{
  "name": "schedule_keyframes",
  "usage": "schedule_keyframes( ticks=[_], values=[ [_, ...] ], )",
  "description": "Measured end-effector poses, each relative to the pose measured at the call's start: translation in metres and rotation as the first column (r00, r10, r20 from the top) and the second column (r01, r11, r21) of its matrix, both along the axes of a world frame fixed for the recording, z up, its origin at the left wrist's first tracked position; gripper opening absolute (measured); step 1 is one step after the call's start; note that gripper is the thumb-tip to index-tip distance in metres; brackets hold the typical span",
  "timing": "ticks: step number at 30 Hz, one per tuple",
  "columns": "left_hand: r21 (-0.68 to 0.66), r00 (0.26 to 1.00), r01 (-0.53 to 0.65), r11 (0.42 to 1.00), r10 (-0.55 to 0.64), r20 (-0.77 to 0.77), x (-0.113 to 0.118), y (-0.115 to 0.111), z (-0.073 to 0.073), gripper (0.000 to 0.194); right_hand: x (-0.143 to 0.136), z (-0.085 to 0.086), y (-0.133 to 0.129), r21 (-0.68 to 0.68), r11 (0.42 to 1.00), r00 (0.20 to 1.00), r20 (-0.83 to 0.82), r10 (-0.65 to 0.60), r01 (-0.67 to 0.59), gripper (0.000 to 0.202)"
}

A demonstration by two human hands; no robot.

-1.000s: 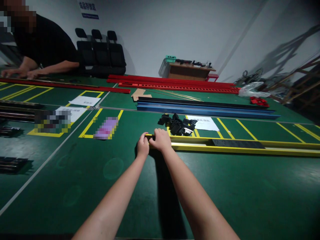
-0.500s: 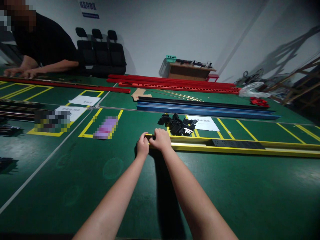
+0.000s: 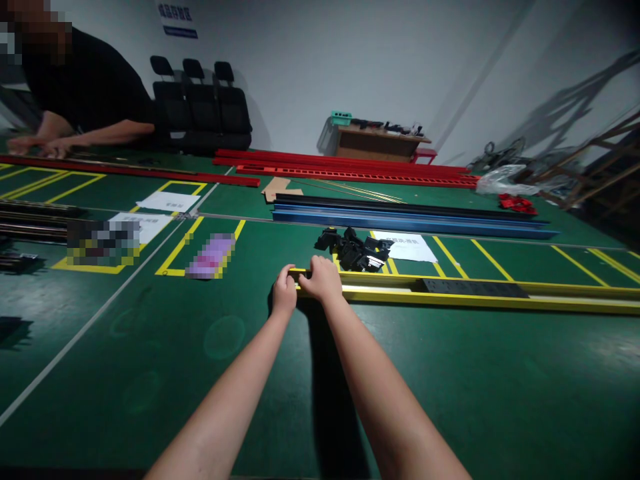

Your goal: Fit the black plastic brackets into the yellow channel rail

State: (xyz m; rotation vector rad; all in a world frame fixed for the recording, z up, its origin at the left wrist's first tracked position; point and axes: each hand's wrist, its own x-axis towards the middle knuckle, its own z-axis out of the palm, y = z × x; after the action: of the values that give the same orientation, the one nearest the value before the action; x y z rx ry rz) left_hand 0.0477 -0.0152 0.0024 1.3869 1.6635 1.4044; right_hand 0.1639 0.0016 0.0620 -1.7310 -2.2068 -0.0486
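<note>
A long yellow channel rail (image 3: 380,293) lies across the green table, its left end between my hands. My left hand (image 3: 285,291) is closed round that end. On the rail's end, just to the right, my right hand (image 3: 323,279) is closed with its fingers bent into the channel; a small dark piece shows between the hands, partly hidden. Further right, a black slotted strip (image 3: 475,289) sits inside the channel. Behind my right hand is a heap of black plastic parts (image 3: 353,248), beside a white printed sheet (image 3: 410,247).
Blue and black rails (image 3: 410,219) lie beyond the heap, with red rails (image 3: 350,167) farther back. A purple pixelated item (image 3: 213,257) is left of my hands. Dark rails (image 3: 35,220) lie at far left, where a person in black (image 3: 95,87) leans over a red rail.
My hands and the yellow rail look almost unchanged. The view has shifted very slightly, and the other person's hands have moved a little.
</note>
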Motion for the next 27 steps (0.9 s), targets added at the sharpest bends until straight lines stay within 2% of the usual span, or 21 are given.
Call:
schedule_keyframes(
  ticks=[10,17,27],
  values=[
    [0.007,1.0,-0.007,1.0,0.007,-0.003,0.0003,-0.0001,0.0015,0.037,-0.0006,0.0013,0.0002,-0.043,0.999,1.0,-0.003,-0.011,0.01,0.023],
    [-0.007,1.0,0.001,1.0,-0.001,0.0,0.0001,-0.0003,0.0019,0.037,-0.0002,-0.0011,0.0021,0.013,0.993,0.991,-0.073,-0.113,0.114,0.041],
    [0.012,1.0,0.006,1.0,-0.005,-0.029,0.0004,0.0004,0.0016,0.038,0.0012,-0.003,0.004,-0.048,0.994,0.992,-0.08,-0.1,0.096,0.025]
  ],
)
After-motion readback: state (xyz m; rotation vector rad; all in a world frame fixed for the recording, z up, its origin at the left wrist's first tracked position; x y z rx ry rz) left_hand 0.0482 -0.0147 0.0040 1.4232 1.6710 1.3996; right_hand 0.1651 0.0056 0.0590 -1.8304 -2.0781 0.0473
